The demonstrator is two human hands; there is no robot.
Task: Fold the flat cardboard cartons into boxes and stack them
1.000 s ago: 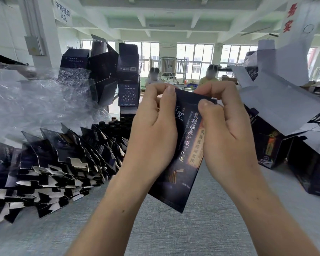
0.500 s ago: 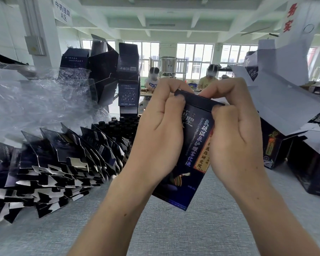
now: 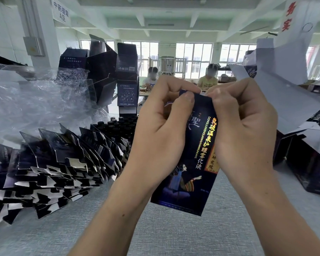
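From the head camera, the left hand (image 3: 161, 133) and right hand (image 3: 242, 130) both grip a dark blue carton (image 3: 190, 163), held upright between them above the grey table (image 3: 174, 233); fingers curl over its top edge. Flat cartons (image 3: 50, 169) lie fanned left of the fingers.

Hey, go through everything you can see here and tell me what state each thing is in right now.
Carton: held off the table, tilted, top end between both hands.
Left hand: grips the carton, thumb pressing its top.
Right hand: grips the carton's top right edge.
Flat cartons: unfolded, fanned in a pile on the table.
Boxes: folded, stacked, some flaps open.
Bottles: upright, capped.
Plastic wrap: crumpled.
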